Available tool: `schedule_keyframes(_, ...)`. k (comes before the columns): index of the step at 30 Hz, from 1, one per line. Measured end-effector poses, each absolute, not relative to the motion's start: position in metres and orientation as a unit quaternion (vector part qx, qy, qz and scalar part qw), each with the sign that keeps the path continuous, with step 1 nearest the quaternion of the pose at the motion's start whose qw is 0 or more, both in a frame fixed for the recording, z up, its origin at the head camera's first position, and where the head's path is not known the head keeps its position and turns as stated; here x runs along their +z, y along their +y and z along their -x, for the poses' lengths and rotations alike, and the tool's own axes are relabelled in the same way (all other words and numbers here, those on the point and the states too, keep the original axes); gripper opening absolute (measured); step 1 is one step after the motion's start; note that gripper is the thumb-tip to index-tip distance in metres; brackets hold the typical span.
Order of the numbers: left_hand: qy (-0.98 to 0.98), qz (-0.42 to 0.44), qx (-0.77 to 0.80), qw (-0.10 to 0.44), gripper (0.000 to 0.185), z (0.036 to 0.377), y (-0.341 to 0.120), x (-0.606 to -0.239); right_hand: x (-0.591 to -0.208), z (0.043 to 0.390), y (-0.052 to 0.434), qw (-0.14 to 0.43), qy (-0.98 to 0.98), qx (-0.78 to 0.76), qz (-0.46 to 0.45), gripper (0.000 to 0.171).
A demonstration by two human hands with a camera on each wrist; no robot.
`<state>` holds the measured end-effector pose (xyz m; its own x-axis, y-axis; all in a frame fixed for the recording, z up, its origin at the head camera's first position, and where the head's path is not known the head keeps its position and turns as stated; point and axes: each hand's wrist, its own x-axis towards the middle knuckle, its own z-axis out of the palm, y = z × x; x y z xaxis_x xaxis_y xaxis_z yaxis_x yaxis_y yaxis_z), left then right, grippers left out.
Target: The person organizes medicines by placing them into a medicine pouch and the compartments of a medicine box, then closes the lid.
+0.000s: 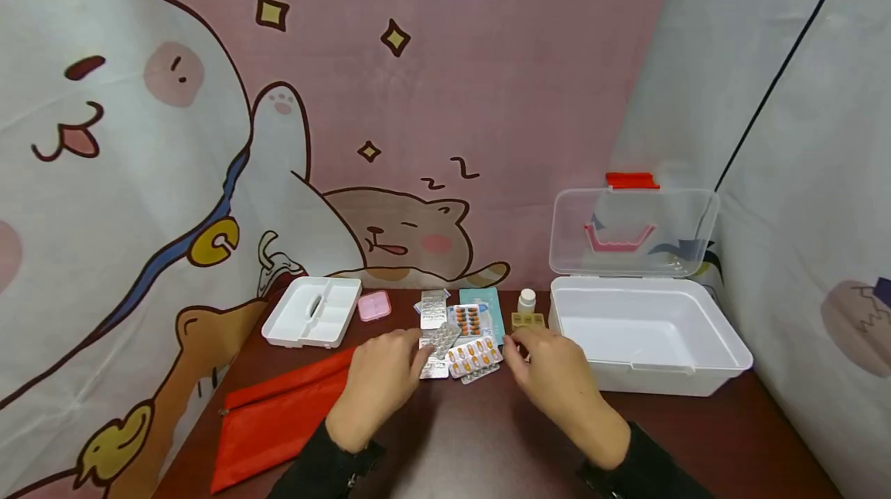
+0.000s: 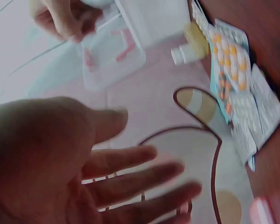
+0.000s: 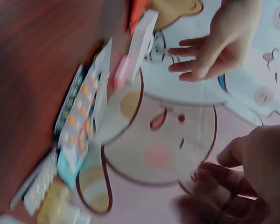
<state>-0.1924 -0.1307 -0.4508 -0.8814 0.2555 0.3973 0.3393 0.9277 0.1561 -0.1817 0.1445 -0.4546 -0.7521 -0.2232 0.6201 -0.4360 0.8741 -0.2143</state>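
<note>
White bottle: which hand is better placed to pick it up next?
Probably the right hand: it is nearer the white bottle, while the left hand is across the blister packs.

Blister packs (image 1: 475, 357) lay heaped on the table (image 1: 455, 445), between my left hand (image 1: 383, 379) and right hand (image 1: 560, 379).
On my left I had the pouch (image 1: 281, 418), the case (image 1: 299, 317) behind it and the small box (image 1: 374, 305) just right of that case; right of the packs, the bottle (image 1: 527, 301) stood behind the compartment box (image 1: 524, 320), and farther right sat the storage box (image 1: 647, 380), lid (image 1: 564, 251) raised at its back.
</note>
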Motion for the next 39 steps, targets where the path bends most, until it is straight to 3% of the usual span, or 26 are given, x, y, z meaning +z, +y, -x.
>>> schedule_keyframes(2, -0.960, 0.133, -0.129, 0.211, 0.016, 0.193, -0.146, -0.445, -0.453, 0.183, 0.133, 0.274, -0.926, 0.178, -0.189, 0.029)
schedule_keyframes(5, -0.959, 0.094, -0.144, 0.223, 0.017, 0.195, -0.175, -0.435, -0.453, 0.186, 0.116, 0.207, -0.938, 0.185, -0.209, 0.045)
schedule_keyframes(10, -0.969, 0.045, -0.146, 0.195, 0.022, 0.199, -0.227, -0.425, -0.454, 0.191, 0.089, 0.099, -0.943, 0.214, -0.234, 0.037)
schedule_keyframes(17, -0.987, -0.017, -0.129, 0.095, 0.028, 0.202, -0.299, -0.423, -0.456, 0.198, 0.039, -0.022, -0.933, 0.239, -0.267, 0.029)
schedule_keyframes(24, -0.990, -0.053, -0.123, -0.038, 0.029, 0.208, -0.348, -0.435, -0.474, 0.202, -0.006, -0.132, -0.926, 0.263, -0.238, 0.043)
schedule_keyframes(27, -0.989, -0.055, -0.118, -0.073, 0.031, 0.209, -0.359, -0.448, -0.485, 0.205, -0.025, -0.151, -0.931, 0.251, -0.218, 0.040)
schedule_keyframes(32, -0.988, -0.052, -0.093, -0.114, 0.038, 0.204, -0.370, -0.471, -0.500, 0.206, -0.054, -0.156, -0.945, 0.214, -0.191, 0.051)
schedule_keyframes(39, -0.983, -0.063, -0.099, -0.141, 0.043, 0.201, -0.375, -0.483, -0.515, 0.201, -0.071, -0.157, -0.951, 0.202, -0.171, 0.050)
